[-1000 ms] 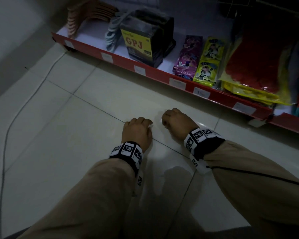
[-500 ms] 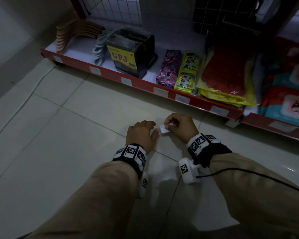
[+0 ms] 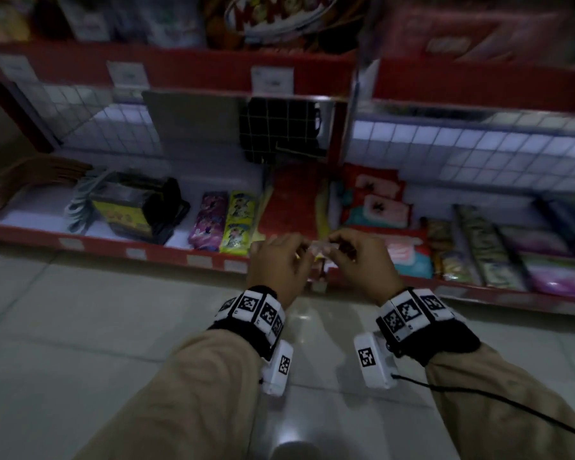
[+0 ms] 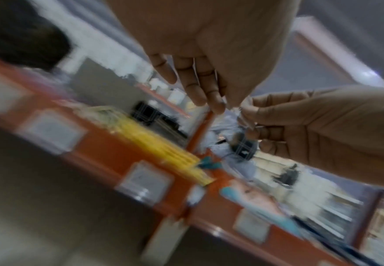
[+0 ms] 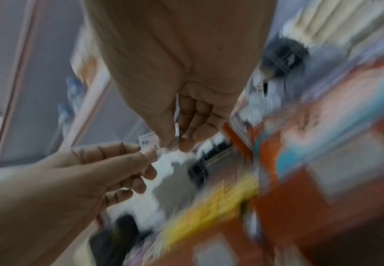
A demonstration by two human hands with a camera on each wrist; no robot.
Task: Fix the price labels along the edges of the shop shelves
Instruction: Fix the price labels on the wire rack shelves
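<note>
A small white price label (image 3: pixel 319 249) hangs in the air before the lower shelf's red edge (image 3: pixel 166 257). My left hand (image 3: pixel 299 250) pinches its left end and my right hand (image 3: pixel 337 249) pinches its right end. In the right wrist view the label (image 5: pixel 147 143) shows the print "Rp" between my right hand (image 5: pixel 175 144) and my left hand's fingertips (image 5: pixel 147 154). The left wrist view is blurred; there my left hand (image 4: pixel 225 106) meets the right hand's fingertips (image 4: pixel 245 115). Below the hands a crooked label (image 3: pixel 318 286) hangs where two shelf sections join.
Several labels (image 3: pixel 198 259) sit along the lower red edge, more (image 3: pixel 272 79) on the upper shelf edge. Snack packets (image 3: pixel 238 224), a yellow-labelled box (image 3: pixel 123 214) and red and teal packs (image 3: pixel 379 207) fill the lower shelf. Pale floor tiles (image 3: pixel 97 327) lie in front.
Both hands rose from the floor to shelf height. The right hand picked up the small label and the left hand took its other end. The head view tilted up.
</note>
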